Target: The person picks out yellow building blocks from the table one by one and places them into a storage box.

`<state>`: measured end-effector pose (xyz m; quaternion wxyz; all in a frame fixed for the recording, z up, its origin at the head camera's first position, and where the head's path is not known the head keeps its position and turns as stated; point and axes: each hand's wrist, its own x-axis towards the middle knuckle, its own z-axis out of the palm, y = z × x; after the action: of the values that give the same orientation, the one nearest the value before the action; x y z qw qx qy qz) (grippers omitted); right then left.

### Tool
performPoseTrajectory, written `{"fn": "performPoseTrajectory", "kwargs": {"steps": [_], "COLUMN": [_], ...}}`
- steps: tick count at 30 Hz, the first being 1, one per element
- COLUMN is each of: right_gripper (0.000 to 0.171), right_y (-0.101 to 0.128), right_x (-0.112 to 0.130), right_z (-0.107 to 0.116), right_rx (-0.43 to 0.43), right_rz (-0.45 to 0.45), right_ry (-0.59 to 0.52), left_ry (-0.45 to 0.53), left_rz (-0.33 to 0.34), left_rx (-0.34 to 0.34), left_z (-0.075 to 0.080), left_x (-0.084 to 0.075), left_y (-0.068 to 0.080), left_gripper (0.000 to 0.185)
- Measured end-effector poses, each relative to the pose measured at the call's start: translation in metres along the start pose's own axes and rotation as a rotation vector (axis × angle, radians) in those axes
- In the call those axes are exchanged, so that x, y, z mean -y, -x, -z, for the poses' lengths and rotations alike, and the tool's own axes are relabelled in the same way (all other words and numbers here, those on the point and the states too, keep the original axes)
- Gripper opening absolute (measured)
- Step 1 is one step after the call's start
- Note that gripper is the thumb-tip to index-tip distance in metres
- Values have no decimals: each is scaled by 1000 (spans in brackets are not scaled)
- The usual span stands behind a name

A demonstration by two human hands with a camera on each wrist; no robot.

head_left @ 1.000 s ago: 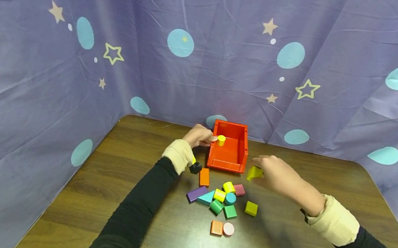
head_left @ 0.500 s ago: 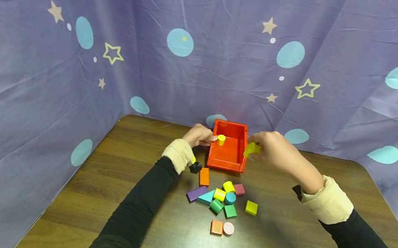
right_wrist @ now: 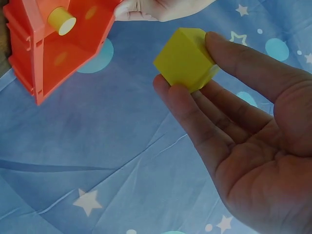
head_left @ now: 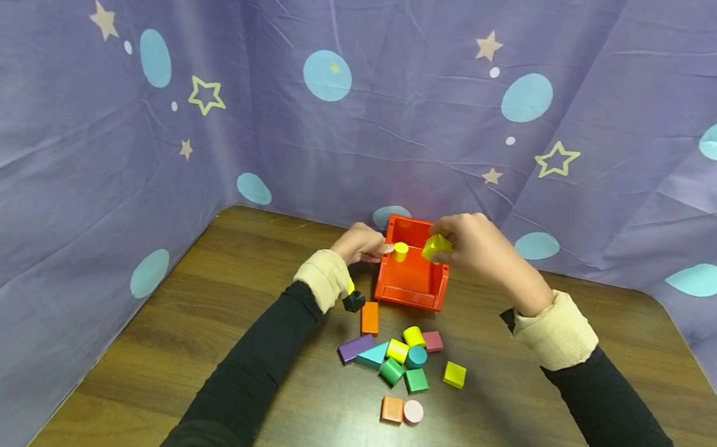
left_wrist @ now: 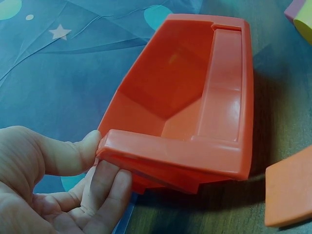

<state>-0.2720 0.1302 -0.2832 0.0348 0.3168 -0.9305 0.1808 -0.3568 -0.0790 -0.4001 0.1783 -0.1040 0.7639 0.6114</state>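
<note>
On the left rim of the red bin, my left hand pinches the wall, thumb on top and fingers curled underneath, as the left wrist view shows. My right hand holds a yellow block with flat faces between thumb and fingertips. In the head view this block overlaps the right part of the bin's inside. A yellow cylinder is in the bin near the left wall, close to my left thumb. It is hidden in the left wrist view.
In front of the bin lie an orange block, a purple block, a teal triangle, a green cylinder and several other toy blocks. A yellow square block lies to their right. A patterned curtain hangs behind the table.
My right hand has moved left and away from me with the yellow block, from right of the bin to over its right side. The left hand has kept its grip on the rim.
</note>
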Motion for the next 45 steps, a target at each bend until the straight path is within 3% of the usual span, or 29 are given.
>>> {"fn": "performPoseTrajectory", "kwargs": {"steps": [20,29,35,45], "right_gripper": [24,18,23,35], "right_y": [-28,-45,-57,-70], "right_x": [-7,-13,-14,-17], "right_z": [-4,-17,-25,-36], "right_rx": [0,29,36,79], "right_rz": [-31,-43,-43,-110], "right_ry": [-66,-70,-65,-70], "left_ry": [-12,19,18,6], "left_rz": [23,13,4,23], "left_rx": [10,-5,-12,-2], "left_z": [1,-1,-1,0], "left_x": [-1,-1,0,-1], "left_y": [-2,-2,-1,-3], "left_gripper": [42,10,7,30]}}
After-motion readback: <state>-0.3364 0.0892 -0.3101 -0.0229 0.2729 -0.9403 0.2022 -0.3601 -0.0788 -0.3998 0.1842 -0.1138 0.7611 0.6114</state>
